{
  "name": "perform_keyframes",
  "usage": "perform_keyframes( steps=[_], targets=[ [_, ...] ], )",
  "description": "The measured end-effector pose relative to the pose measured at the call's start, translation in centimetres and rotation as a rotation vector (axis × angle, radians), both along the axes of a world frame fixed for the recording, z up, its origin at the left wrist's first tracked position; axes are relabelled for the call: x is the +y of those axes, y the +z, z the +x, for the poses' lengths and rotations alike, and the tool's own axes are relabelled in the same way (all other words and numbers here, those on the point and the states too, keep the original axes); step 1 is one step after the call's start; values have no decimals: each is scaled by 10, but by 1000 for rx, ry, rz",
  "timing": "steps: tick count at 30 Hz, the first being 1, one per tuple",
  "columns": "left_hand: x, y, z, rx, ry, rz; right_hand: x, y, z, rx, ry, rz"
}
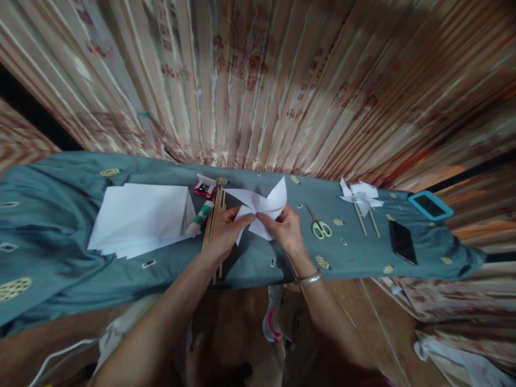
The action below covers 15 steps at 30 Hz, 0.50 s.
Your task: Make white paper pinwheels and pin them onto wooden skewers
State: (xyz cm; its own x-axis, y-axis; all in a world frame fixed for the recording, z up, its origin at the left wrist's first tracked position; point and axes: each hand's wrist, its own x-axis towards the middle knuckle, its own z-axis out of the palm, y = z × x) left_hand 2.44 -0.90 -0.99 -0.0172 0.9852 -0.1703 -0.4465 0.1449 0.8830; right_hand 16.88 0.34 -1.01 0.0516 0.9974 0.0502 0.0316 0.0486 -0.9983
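A white paper pinwheel (pixel 264 203) is held up between both hands, over the middle of the cloth-covered table. My left hand (pixel 226 228) pinches it near the centre from the left, thumb on the folded tips. From the right, my right hand (pixel 287 228) grips it with its thumb pressed at the same spot. Both thumbs nearly meet there; the other fingers are mostly hidden behind the paper. Just left of the pinwheel lie several thin wooden sticks (pixel 210 226), partly under my left hand. A green and white glue stick (pixel 203 213) is beside them.
White paper sheets (pixel 141 215) are stacked at left. A small red box (pixel 205 186) of dark pieces sits behind the glue. Scissors (pixel 320 228) lie right of my hands, then finished pinwheels (pixel 363 196) on sticks, a phone (pixel 402 243) and a blue-framed device (pixel 430 205). A curtain (pixel 250 80) hangs behind.
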Motion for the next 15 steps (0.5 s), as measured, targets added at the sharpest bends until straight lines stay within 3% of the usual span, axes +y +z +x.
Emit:
perform_keyframes(
  steps=[11, 13, 15],
  targets=[
    [1, 1, -7, 26, -104, -6, -1, 1, 3, -43, -40, -11],
    [5, -2, -17, 67, -59, 19, 3, 3, 11, -4, -79, -13],
    [10, -7, -29, 293, 47, 97, 6, 6, 22, 24, -134, 7]
  ],
)
